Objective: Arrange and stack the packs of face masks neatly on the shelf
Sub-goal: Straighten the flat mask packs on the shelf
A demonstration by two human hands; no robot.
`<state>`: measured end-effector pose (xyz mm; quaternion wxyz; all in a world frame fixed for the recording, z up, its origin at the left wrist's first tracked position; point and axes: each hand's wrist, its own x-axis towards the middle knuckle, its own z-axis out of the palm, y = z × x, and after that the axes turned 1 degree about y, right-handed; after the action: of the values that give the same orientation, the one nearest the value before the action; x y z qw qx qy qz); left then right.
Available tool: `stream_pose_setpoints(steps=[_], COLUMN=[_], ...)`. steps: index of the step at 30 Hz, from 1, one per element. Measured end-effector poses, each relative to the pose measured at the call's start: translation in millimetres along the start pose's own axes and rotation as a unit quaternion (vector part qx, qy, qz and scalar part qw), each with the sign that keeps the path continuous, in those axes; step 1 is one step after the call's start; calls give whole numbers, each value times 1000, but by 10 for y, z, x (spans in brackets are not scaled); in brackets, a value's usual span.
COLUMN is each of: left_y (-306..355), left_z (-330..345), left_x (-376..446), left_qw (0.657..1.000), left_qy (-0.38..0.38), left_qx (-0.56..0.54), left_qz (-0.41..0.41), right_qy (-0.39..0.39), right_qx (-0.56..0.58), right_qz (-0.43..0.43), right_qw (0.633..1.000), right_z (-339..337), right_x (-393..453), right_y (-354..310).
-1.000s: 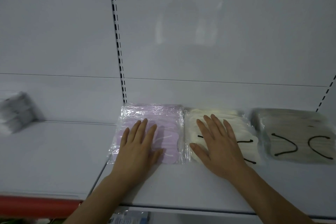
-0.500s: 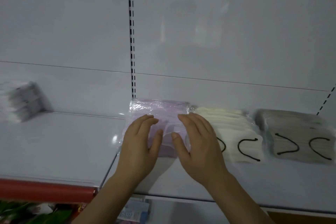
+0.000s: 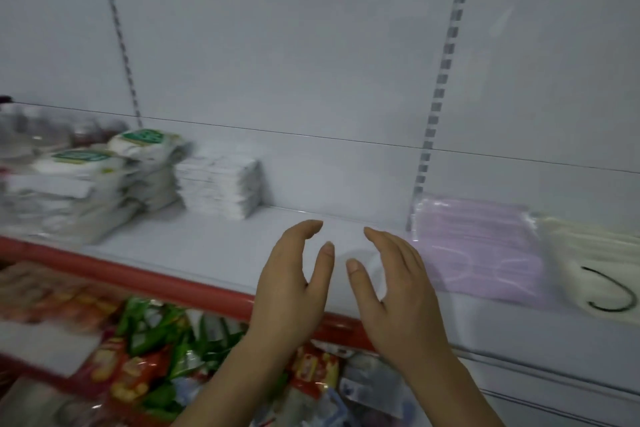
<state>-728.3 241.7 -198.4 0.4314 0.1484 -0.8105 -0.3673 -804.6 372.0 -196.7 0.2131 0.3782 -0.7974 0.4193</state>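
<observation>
Head view, inspector A: Both hands hover over the white metal shelf (image 3: 214,246), palms facing each other. The left hand (image 3: 291,284) has fingers loosely extended and slightly bent, thumb apart; it grasps nothing. The right hand (image 3: 398,288) matches it, relaxed and released, holding nothing.

Inspector B: Contact with stock?

A: None visible. The right hand sits just beside the lilac face-mask pack in clear plastic wrap (image 3: 481,250), not on it.

B: Orientation of that pack?

A: Lying flat against the back panel, long axis running left to right along the shelf. To its right, touching or nearly so, lies a cream face-mask pack with black ear loops (image 3: 595,263), also flat and cut off by the frame edge.

B: Counts?

A: One lilac pack, one cream pack. Further left, well apart, one stack of white folded packs (image 3: 221,184) and blurred white bags with green labels (image 3: 104,180); number uncertain. Colourful snack packets (image 3: 145,357) fill the tier below.
</observation>
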Motion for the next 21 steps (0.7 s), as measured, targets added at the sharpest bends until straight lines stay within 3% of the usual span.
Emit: stream_pose_setpoints(steps=[10, 13, 21], left_y=[-887, -1115, -1685], left_z=[-1532, -1713, -1747], left_x=[119, 280, 1288], left_qw=[997, 996, 990], left_qy=[56, 41, -15], left_qx=[24, 47, 44], left_qz=[-46, -66, -136], right_qy=[-52, -82, -75], right_qx=[108, 125, 172], right_qz=[72, 92, 255], right_qw=[990, 985, 949], right_z=[1178, 1433, 1928], right_x=[-4, 181, 1447], right_y=[-1252, -1426, -1246])
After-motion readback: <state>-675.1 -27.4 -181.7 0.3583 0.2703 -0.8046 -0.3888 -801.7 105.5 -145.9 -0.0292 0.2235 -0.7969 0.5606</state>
